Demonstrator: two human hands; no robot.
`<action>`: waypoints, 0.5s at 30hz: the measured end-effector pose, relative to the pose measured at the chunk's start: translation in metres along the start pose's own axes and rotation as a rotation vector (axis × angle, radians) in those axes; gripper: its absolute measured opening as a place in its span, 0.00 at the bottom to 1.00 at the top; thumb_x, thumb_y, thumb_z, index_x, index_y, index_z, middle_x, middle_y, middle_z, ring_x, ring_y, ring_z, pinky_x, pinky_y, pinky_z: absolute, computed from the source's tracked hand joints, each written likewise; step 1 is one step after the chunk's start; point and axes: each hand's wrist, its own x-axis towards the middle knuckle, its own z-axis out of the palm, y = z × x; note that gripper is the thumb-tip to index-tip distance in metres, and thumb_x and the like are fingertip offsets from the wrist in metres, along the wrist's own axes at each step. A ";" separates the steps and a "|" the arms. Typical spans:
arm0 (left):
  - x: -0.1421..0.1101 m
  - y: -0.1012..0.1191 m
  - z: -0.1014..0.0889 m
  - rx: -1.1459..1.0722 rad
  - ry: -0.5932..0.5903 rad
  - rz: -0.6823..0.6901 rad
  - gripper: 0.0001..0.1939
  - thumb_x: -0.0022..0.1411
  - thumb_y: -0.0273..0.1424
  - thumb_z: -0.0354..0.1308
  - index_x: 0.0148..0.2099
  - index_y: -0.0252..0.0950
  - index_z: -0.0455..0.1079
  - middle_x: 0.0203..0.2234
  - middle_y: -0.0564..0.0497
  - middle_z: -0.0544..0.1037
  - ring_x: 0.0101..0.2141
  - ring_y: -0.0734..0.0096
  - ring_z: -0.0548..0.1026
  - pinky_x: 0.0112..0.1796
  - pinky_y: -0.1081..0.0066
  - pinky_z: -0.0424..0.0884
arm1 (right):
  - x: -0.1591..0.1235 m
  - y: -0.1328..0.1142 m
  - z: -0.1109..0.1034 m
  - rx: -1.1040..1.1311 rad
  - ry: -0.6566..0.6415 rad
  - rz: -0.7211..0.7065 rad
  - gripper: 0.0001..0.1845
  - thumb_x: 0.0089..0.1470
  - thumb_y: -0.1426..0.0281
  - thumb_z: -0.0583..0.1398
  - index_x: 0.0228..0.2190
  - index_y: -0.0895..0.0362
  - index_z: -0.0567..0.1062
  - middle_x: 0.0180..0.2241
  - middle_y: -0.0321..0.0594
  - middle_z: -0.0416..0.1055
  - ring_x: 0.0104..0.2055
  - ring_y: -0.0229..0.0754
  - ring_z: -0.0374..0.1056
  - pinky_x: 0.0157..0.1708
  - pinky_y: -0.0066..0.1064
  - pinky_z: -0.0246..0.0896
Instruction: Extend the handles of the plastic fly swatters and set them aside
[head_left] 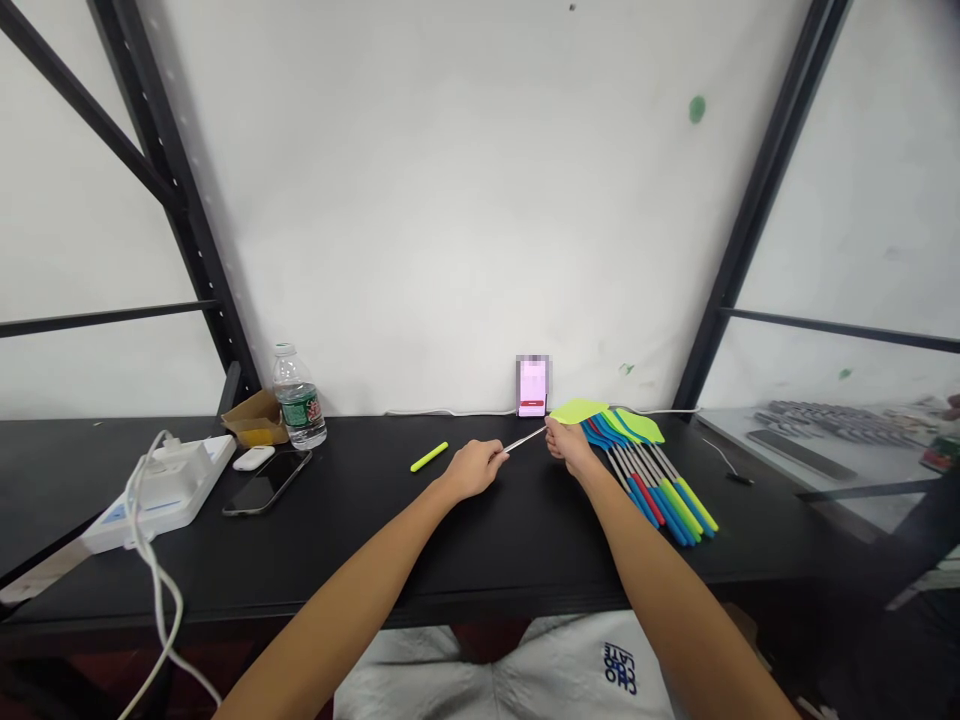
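Between my hands runs a thin metal rod [525,438] with a flat yellow-green head [579,411], looking like a fly swatter. My left hand [474,468] is closed on the rod's near end. Close to the head, my right hand [568,442] grips the other end, its fingers wrapped round. A loose yellow-green handle [429,457] lies on the table, left of my left hand. Beside my right forearm rests a fanned stack of fly swatters [656,490] with blue, red and yellow-green handles, partly hidden by that arm.
A lit phone [532,385] stands against the wall. To the left are a water bottle [300,400], a cardboard box [256,418], a white earphone case [253,458], a dark phone [268,483] and a power strip [161,490] with white cables. Right of the stack lies a short cable [739,478].
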 end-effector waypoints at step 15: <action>-0.005 -0.046 -0.039 0.364 0.268 -0.355 0.11 0.62 0.37 0.53 0.43 0.35 0.68 0.42 0.42 0.74 0.46 0.57 0.70 0.45 0.63 0.64 | 0.020 0.002 -0.031 0.096 0.464 -0.041 0.20 0.48 0.65 0.60 0.21 0.52 0.52 0.10 0.25 0.47 0.10 0.28 0.44 0.07 0.21 0.35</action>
